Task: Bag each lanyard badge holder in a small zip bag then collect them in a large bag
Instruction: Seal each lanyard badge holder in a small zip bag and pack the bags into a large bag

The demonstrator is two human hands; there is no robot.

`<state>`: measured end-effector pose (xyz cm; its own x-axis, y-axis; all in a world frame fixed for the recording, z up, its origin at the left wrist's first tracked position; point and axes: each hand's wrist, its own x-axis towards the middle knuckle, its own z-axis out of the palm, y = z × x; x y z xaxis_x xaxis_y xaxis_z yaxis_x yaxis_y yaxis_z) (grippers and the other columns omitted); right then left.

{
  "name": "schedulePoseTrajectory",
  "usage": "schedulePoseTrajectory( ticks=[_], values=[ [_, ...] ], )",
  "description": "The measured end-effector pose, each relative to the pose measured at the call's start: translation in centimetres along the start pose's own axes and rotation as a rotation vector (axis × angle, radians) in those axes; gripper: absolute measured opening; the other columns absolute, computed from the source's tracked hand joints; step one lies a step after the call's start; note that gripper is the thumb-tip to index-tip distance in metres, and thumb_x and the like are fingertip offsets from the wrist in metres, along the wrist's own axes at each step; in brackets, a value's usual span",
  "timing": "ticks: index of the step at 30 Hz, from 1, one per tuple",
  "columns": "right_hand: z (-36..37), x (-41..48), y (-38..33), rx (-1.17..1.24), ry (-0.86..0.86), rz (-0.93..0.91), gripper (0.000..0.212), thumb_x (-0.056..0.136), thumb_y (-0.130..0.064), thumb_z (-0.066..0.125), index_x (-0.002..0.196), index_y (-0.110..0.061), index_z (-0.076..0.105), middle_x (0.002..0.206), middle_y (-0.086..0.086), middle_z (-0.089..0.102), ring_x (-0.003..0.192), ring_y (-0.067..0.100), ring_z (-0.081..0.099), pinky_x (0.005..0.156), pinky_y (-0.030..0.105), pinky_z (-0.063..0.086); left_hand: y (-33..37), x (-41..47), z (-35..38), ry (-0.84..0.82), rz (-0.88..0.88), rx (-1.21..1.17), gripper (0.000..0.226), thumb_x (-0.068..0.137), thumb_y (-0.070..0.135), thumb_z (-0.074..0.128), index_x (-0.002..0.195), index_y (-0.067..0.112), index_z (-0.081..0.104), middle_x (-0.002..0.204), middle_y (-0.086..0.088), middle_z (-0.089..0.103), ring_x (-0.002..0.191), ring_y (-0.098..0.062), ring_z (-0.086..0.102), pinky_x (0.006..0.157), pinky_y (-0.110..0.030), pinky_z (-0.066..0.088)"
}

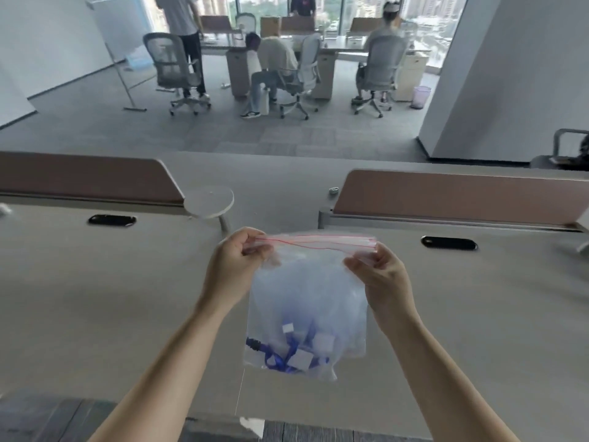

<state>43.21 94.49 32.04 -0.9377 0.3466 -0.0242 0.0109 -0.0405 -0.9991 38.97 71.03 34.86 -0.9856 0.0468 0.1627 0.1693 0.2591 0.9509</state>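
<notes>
Clear plastic large zip bag [306,301], holding blue lanyards [280,362], hangs above the counter [95,298]; left hand [234,266] and right hand [381,279] fingers pinch its red-lined top corners.

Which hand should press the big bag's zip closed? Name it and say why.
Left, probably. The left hand pinches the large bag right on its red zip strip, where the lines meet, so its fingers could slide along. The right hand pinches below the strip, steadying that corner.
</notes>
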Motion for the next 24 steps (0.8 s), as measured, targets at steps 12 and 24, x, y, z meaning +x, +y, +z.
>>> schedulePoseTrajectory(
  ticks=[12,24],
  values=[
    [-4.3,1.8,11.3,-0.041,0.045,0.17,0.017,0.083,0.0,0.072,0.097,-0.011,0.071,0.085,0.004,0.073,0.077,0.014,0.064,0.076,0.029,0.051,-10.4,-0.4,7.7,-0.075,-0.169,0.032,0.01,0.088,0.006,0.069,0.087,0.016,0.068,0.073,0.003,0.076,0.072,-0.013,0.073,0.069,-0.022,0.05],
    [-1.4,17.5,21.2,-0.303,0.138,0.23,0.014,0.084,-0.006,0.074,0.086,-0.018,0.066,0.084,-0.006,0.07,0.078,0.009,0.066,0.077,0.023,0.051,-22.9,13.4,13.3,-0.12,-0.289,0.088,0.007,0.087,0.015,0.073,0.091,0.018,0.068,0.084,-0.002,0.076,0.078,-0.017,0.07,0.067,-0.021,0.049]
  ],
)
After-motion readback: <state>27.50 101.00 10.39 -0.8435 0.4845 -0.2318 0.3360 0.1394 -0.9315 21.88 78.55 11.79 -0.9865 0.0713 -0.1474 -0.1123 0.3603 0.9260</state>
